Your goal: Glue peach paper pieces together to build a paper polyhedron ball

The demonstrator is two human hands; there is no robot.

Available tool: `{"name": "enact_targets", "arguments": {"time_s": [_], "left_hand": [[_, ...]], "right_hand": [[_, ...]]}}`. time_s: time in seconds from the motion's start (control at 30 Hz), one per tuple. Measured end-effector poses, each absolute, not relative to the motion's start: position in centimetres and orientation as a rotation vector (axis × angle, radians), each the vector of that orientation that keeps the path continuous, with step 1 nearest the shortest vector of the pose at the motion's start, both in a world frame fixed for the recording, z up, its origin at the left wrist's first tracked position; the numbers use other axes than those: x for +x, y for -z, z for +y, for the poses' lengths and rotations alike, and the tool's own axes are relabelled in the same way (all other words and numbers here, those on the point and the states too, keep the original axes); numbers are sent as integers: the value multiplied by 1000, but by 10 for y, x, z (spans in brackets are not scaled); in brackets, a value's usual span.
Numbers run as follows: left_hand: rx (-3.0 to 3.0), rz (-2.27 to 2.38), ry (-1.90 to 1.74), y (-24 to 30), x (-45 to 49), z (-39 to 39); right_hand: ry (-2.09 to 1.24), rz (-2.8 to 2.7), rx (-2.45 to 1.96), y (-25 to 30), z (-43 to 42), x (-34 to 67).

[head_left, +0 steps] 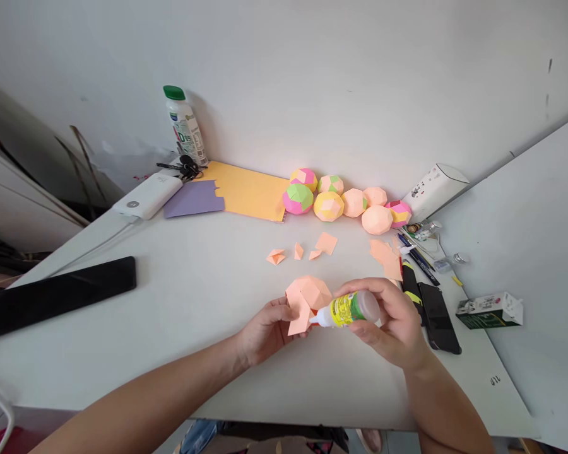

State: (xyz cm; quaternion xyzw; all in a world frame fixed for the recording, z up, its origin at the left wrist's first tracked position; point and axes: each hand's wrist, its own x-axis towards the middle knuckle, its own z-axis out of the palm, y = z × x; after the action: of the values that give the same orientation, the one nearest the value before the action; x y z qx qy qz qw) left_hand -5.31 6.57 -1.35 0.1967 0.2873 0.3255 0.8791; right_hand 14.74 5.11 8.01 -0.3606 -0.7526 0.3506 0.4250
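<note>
My left hand (271,329) is closed on a peach folded-paper ball (312,291), part of which stands out as a flat flap near my thumb. In my right hand (392,320) is a glue bottle (344,310) with a yellow and green label, tilted so that its white nozzle points left at the paper. The nozzle tip is at the flap's edge; whether glue is coming out is too small to see. Beyond the hands lie small folded peach pieces (276,256) and a flat peach paper square (326,243).
Several finished paper balls (329,206) line the wall beside orange paper (253,192) and purple paper (194,199). At left are a bottle (187,129), a white power bank (149,195) and a black slab (59,296). A phone (439,317), pens (419,258) and a carton (490,311) lie right.
</note>
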Motion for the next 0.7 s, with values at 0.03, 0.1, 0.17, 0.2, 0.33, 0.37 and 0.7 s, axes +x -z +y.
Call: {"name": "enact_targets", "arguments": {"time_s": [0.03,0.1,0.17,0.2,0.33,0.37,0.7], "left_hand": [[413,603,-677,13,-53,66],[419,608,-676,13,-53,65],[421,613,-673,13,-53,65],[420,617,-670,13,-53,65],[435,614,-657,14,-52,64],[439,608,-657,14,-52,64],[416,605,-661,12,-51,62]], "right_hand": [[-865,-1887,-883,-79,51,147],[-854,-1893,-860,-76,50,146],[-866,-1908,-876,-73,49,145],[-881,-1918,-894,-72,48,144],[-873,-1928,-913,-71,48,142],[-840,-1921,-907,-72,48,141],[-758,-1902,-868,-73,50,133]]}}
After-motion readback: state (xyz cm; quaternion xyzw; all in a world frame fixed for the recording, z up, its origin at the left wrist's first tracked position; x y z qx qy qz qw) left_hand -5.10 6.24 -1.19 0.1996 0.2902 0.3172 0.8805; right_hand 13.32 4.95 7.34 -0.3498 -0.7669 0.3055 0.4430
